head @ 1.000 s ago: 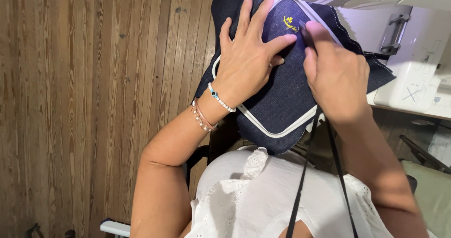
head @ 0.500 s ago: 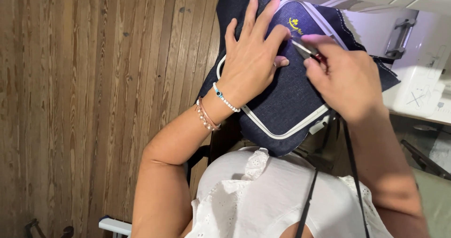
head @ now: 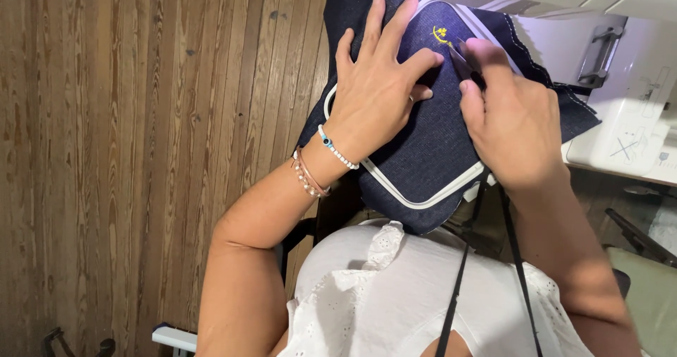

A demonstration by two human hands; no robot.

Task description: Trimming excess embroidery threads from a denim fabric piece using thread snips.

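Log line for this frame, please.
left hand flat on hooped denim | right hand pinching thin tool at yellow embroidery | sewing machine behind

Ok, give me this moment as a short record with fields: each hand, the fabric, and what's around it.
left hand: left hand pressed flat, fingers spread, on the denim fabric
right hand: right hand pinches a small metal tool, its tip at the yellow embroidery; kind of tool unclear
fabric: dark blue, stretched in a white embroidery hoop
wrist: beaded bracelets on the left wrist
surroundings: white sewing machine to the right, wooden floor below
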